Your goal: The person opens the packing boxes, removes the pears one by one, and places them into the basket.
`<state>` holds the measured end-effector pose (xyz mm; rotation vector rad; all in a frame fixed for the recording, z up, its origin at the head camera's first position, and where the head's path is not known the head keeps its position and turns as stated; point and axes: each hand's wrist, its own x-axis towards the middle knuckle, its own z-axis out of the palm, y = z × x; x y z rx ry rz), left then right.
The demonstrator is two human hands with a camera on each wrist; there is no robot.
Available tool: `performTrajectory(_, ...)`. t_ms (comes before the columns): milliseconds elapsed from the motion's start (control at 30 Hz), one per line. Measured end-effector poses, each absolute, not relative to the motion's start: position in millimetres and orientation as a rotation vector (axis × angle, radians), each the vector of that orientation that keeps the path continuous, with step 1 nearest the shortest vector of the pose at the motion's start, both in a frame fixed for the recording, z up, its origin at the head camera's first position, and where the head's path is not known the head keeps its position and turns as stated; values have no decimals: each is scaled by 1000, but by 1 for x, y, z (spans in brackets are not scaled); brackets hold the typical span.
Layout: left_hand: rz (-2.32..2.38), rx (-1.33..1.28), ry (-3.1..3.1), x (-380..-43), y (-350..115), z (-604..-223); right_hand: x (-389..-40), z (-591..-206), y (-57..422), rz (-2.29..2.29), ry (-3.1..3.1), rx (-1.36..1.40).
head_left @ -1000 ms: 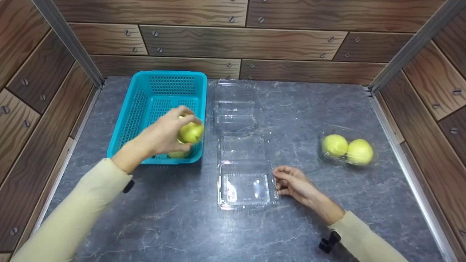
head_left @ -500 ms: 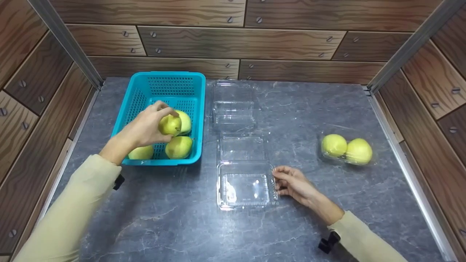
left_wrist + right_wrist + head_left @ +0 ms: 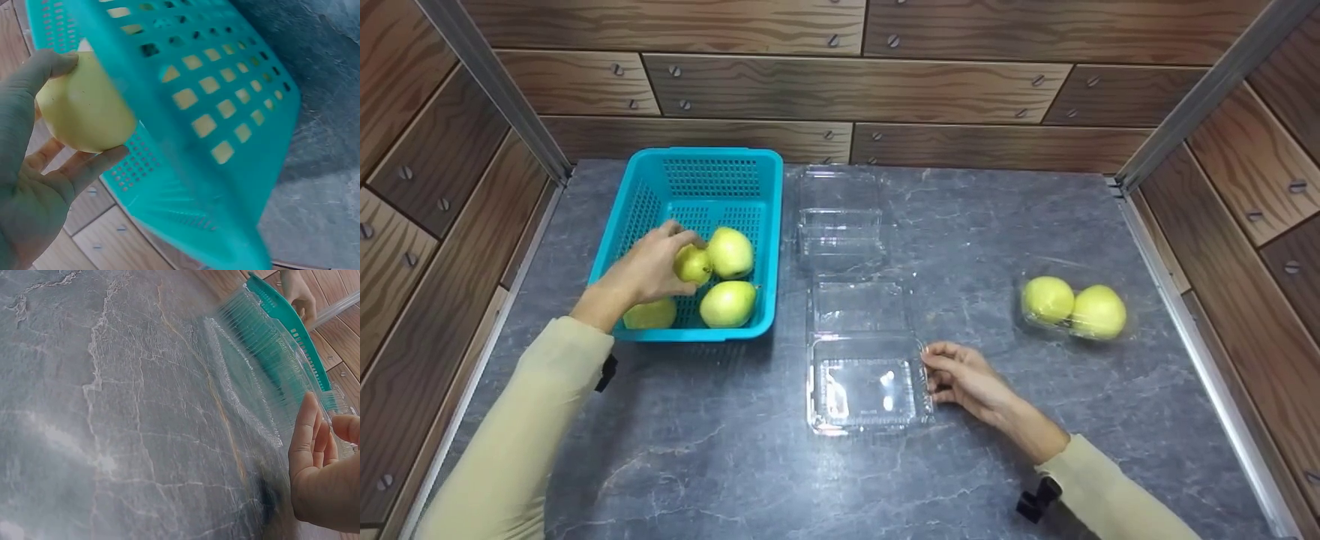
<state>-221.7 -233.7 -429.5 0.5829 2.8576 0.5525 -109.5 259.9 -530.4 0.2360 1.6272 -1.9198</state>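
Observation:
My left hand (image 3: 649,266) grips a yellow-green pear (image 3: 692,265) inside the turquoise basket (image 3: 774,225). The left wrist view has thumb and fingers around this pear (image 3: 87,107), beside the basket's perforated wall. Close by in the basket lie a pear (image 3: 730,253) behind, another pear (image 3: 727,304) in front, and a third pear (image 3: 651,313) partly covered by the wrist. On the other side, my right hand (image 3: 971,382) pinches the right rim of a lidded clear plastic clamshell (image 3: 870,390), which lies open with nothing in it. Fingers and thumb meet at that rim in the right wrist view.
Behind the gripped clamshell is another clear plastic container (image 3: 844,210), beside the basket. At the right, a clear container (image 3: 1072,266) holds two pears (image 3: 1099,311). Wood-patterned panels (image 3: 855,86) and metal rails (image 3: 1207,360) bound the grey marbled tabletop (image 3: 720,457).
My left hand has moved left with the pear, from the basket's right side further inside, uncovering the other pears. My right hand stays at the clamshell's rim.

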Motion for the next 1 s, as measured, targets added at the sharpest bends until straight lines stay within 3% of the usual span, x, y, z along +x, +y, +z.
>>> performTrajectory(1000, 513, 541, 2801, -232, -230, -467, -108, -528, 259, -1917, 1639, 255)
